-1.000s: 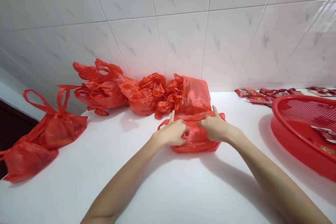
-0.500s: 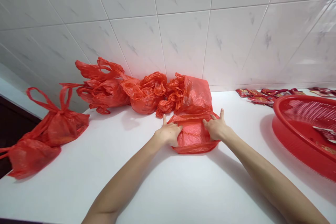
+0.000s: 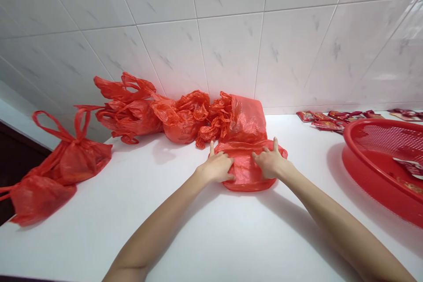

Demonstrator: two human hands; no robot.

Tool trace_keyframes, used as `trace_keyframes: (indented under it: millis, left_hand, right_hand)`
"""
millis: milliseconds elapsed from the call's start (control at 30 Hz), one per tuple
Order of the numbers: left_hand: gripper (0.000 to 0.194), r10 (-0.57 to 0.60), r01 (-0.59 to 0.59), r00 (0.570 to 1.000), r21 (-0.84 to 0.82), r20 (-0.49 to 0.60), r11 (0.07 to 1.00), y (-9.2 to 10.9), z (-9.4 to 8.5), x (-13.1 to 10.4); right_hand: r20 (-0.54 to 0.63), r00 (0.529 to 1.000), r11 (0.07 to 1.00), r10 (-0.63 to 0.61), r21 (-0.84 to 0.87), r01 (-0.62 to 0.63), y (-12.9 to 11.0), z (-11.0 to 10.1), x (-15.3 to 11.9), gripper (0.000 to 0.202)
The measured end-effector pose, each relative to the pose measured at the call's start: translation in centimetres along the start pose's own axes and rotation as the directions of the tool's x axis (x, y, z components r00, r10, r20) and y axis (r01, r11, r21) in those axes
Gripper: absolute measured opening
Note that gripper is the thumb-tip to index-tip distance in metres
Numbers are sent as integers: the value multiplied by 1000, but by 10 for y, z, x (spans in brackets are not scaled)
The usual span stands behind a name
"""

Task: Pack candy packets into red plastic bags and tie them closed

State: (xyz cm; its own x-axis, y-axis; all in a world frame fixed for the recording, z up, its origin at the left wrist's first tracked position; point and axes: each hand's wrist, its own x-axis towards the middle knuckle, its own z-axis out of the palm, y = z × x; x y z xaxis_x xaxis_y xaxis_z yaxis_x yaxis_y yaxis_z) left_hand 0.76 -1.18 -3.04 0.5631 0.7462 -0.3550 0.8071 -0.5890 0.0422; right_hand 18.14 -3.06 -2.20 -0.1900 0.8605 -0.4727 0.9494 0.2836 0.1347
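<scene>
A thin red plastic bag (image 3: 246, 185) lies on the white table in front of me with its mouth spread wide. My left hand (image 3: 216, 167) is at the left side of the mouth, thumb and fingers apart, little finger raised. At the right side, my right hand (image 3: 269, 163) reaches in with its fingers spread and one finger pointing up. Both hands touch the plastic; some fingertips are hidden against it. Just behind stands another red bag (image 3: 249, 116), its top folded over.
Along the tiled wall stand several filled red bags (image 3: 183, 119), with more knotted ones (image 3: 82, 158) at the left. A red perforated basket (image 3: 363, 163) holding some packets is at the right. Small red snack packets (image 3: 325, 119) lie behind it.
My hands have moved slightly closer together inside the bag's mouth. The bag's right edge now sticks out past my right hand. The other things have stayed in place.
</scene>
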Motion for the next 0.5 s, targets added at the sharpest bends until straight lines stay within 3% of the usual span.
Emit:
trace_keyframes:
  millis: [167,300,400,500]
  left_hand:
    - [50,-66,67,996,-11,67,998,-6,2,1]
    - [54,-55,56,996,-18,73,998,-6,1,-1]
    - [49,-23,24,998,-15,66,1000,-3,-2,-4]
    - [31,47,-47,999,-21,-1,999,3,-8,-10]
  right_hand:
    - [9,998,998,69,0,-69,4,0,6,74]
    - [-1,998,998,69,-1,-69,9,1,8,72]
    - [2,998,998,58,10,-58,11,2,10,74]
    - [-12,999,999,29,23,-29,18,1,8,70]
